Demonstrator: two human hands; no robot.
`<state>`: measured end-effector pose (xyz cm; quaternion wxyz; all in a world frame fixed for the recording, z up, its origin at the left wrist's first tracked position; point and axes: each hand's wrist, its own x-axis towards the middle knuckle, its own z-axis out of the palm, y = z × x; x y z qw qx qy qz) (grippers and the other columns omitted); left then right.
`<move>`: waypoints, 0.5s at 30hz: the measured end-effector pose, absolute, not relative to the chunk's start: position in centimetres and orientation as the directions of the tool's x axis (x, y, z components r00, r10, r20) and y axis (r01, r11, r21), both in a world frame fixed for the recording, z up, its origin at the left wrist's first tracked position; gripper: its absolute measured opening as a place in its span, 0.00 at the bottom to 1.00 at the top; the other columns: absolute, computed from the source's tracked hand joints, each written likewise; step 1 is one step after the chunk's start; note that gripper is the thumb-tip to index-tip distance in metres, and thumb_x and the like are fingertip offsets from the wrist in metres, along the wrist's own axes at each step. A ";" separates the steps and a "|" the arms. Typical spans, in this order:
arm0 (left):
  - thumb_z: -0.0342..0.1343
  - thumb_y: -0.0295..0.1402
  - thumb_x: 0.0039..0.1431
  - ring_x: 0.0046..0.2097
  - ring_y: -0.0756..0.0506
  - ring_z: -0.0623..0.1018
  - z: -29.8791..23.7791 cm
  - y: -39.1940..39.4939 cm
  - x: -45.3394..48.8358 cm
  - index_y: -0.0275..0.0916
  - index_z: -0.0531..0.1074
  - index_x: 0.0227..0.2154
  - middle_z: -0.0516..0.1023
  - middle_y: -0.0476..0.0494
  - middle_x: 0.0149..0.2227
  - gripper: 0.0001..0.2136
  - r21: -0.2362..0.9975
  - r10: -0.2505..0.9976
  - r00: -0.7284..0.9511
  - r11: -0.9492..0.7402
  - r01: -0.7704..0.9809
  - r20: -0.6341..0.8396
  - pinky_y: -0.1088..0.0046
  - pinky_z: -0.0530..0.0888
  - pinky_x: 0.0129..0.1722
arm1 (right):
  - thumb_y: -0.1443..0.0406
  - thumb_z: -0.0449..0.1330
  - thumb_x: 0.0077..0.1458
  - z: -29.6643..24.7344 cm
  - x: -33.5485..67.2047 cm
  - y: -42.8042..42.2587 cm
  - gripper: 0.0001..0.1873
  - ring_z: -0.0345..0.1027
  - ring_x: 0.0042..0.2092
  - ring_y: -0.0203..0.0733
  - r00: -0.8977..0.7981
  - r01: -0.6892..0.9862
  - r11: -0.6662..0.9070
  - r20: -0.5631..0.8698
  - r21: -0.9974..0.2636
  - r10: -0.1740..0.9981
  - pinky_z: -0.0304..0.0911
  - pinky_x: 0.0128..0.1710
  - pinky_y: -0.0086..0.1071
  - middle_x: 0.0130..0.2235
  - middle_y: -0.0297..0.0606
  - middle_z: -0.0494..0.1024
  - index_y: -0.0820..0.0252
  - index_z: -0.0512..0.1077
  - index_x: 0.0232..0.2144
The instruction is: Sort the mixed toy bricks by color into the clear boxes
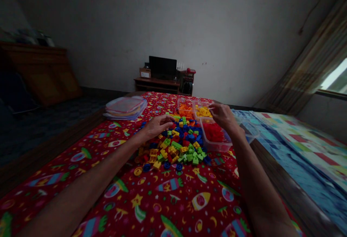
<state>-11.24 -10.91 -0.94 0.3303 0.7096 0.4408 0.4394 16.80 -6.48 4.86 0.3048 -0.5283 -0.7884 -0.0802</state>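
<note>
Three tubs adjoin a brick heap on a red bedspread. Left fingers spread over the bricks; right fingers curl, hold unclear.

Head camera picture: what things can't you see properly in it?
In the head view:
- Anything in the left hand: its curled fingers hide it.
- Bottom of the pile of toy bricks: the upper bricks hide it.
- Shapes of the red pieces in the clear plastic tub: too small and blurred.

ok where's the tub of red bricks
In the head view the red-brick tub sits right of the loose brick pile, below the right hand, with the tub of yellow bricks behind it.
</note>
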 end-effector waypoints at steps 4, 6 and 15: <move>0.61 0.48 0.46 0.32 0.45 0.78 -0.8 -11.1 -10.9 0.35 0.71 0.38 0.78 0.45 0.32 0.23 0.888 0.934 0.193 -0.348 0.299 0.301 0.69 0.74 0.33 | 0.68 0.54 0.56 4.7 12.9 -8.8 0.13 0.68 0.30 0.36 -0.513 0.724 0.653 0.460 -0.222 0.725 0.56 0.30 0.27 0.32 0.41 0.79 0.62 0.76 0.40; 0.61 0.49 0.45 0.33 0.46 0.78 -0.8 -11.1 -10.7 0.35 0.70 0.39 0.78 0.46 0.32 0.24 0.909 0.938 0.197 -0.330 0.256 0.285 0.69 0.74 0.34 | 0.66 0.55 0.57 4.0 10.7 -10.2 0.13 0.66 0.29 0.34 -0.644 0.621 0.749 0.393 -0.232 0.656 0.53 0.28 0.26 0.32 0.40 0.78 0.62 0.75 0.43; 0.57 0.53 0.48 0.32 0.46 0.78 -0.9 -11.1 -10.6 0.35 0.70 0.39 0.78 0.46 0.31 0.25 0.915 0.934 0.253 -0.316 0.251 0.253 0.67 0.76 0.35 | 0.66 0.48 0.61 2.8 8.6 -11.3 0.15 0.61 0.27 0.35 -0.639 0.730 0.683 0.320 -0.035 0.699 0.46 0.27 0.29 0.31 0.41 0.77 0.60 0.73 0.42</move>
